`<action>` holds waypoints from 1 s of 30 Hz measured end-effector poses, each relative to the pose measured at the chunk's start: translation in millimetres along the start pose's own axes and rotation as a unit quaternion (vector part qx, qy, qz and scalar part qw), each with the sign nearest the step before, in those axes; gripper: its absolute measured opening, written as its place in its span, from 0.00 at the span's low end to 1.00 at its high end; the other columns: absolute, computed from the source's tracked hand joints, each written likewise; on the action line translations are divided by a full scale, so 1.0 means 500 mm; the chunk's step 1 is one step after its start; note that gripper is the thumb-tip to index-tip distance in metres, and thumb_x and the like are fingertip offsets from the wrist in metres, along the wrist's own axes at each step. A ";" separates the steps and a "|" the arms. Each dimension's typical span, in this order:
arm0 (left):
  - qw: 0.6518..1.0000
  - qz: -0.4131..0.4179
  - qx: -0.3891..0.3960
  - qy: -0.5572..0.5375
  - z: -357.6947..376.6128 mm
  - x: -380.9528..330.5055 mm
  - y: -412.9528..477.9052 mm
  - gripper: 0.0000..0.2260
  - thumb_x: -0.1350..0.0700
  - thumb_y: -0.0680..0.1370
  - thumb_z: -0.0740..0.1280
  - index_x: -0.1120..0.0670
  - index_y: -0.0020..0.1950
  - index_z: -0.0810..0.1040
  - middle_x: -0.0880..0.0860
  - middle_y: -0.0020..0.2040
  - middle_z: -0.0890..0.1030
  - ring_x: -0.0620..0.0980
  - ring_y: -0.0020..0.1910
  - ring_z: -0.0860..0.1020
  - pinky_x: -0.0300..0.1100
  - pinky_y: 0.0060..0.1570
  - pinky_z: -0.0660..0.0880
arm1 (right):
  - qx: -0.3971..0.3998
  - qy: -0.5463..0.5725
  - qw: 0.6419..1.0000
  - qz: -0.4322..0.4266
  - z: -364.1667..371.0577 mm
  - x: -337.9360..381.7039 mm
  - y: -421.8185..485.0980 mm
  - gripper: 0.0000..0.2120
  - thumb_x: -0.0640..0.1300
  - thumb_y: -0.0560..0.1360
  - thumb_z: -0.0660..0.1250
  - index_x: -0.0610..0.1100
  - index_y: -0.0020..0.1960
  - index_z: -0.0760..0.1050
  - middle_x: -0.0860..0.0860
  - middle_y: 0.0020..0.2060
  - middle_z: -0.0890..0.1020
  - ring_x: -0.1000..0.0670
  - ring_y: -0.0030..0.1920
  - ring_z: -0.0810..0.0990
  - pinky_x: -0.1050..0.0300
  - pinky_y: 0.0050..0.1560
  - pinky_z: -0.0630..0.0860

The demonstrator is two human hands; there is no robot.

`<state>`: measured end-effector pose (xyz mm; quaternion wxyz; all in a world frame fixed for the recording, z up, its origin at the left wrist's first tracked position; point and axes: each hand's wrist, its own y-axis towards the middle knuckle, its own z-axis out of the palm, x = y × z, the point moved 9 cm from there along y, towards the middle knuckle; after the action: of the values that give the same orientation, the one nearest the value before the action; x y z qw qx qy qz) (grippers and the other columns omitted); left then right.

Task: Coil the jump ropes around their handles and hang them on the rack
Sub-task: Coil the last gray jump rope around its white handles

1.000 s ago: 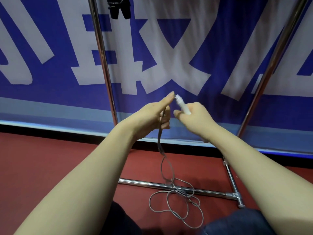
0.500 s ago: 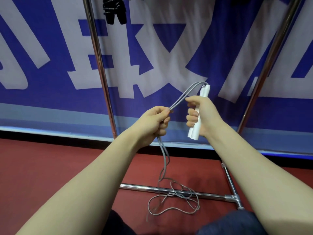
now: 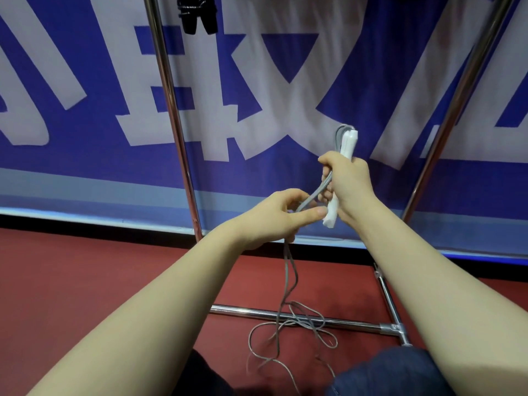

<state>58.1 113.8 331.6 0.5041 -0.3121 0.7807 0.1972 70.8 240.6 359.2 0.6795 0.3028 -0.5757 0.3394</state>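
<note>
- vs half a sec ago: my right hand has rolled the white handles more upright, and the grey rope now drops from the top end of the handles down alongside them, through the fist, instead of arcing out sideways to the left.
- left hand has moved in closer, its thumb tip now right at the lower end of the handles. Before, the two hands were apart.
- right fingers wrapped tight on both handles plus the rope strands next to them.
- left fingers curled, thumb and forefinger pinched on the rope just below the right fist.
- rest of the rope hangs from the left hand to the red floor, loose tangle lying over the rack base bar. pile looks abt the same as before.
- hard to see: can't tell how many turns are on the handles, palm covers the middle. 
- black thing hanging at the top edge is cut off, prob another rope but can't say.
- rack top is out of frame, only uprights + base show.
- blue banner behind.
</note>
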 end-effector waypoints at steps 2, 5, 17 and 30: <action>0.999 -0.028 -0.021 0.023 -0.005 0.015 0.003 0.20 0.43 0.74 0.73 0.55 0.56 0.72 0.52 0.44 0.73 0.48 0.36 0.70 0.43 0.38 0.72 | 0.015 -0.005 1.000 -0.008 0.006 0.005 -0.004 0.12 0.40 0.75 0.63 0.43 0.34 0.66 0.48 0.25 0.75 0.50 0.25 0.72 0.58 0.29 0.71; 0.998 -0.036 -0.014 0.058 0.005 0.019 0.002 0.20 0.43 0.73 0.73 0.54 0.53 0.69 0.50 0.42 0.71 0.46 0.35 0.69 0.39 0.35 0.69 | 0.076 0.011 0.997 0.014 0.036 -0.007 -0.010 0.10 0.43 0.77 0.61 0.45 0.37 0.67 0.45 0.37 0.86 0.48 0.44 0.84 0.56 0.44 0.76; 0.992 0.004 -0.116 0.055 -0.024 -0.019 -0.001 0.13 0.50 0.73 0.73 0.53 0.41 0.70 0.47 0.31 0.72 0.40 0.24 0.68 0.32 0.25 0.65 | 0.131 0.062 0.989 0.038 0.066 -0.012 -0.029 0.12 0.43 0.77 0.60 0.42 0.35 0.71 0.39 0.42 0.86 0.44 0.47 0.86 0.48 0.56 0.79; 0.970 -0.001 -0.129 0.208 -0.053 -0.018 -0.004 0.06 0.55 0.76 0.65 0.52 0.40 0.71 0.48 0.34 0.72 0.48 0.30 0.69 0.41 0.30 0.65 | 0.184 -0.057 0.970 0.147 0.055 -0.059 -0.031 0.12 0.52 0.77 0.65 0.44 0.45 0.80 0.45 0.42 0.86 0.47 0.47 0.83 0.46 0.56 0.78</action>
<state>44.7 98.4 350.7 0.2863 -0.4098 0.8360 0.2263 64.5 206.2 334.0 0.5212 0.3535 -0.5791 0.5177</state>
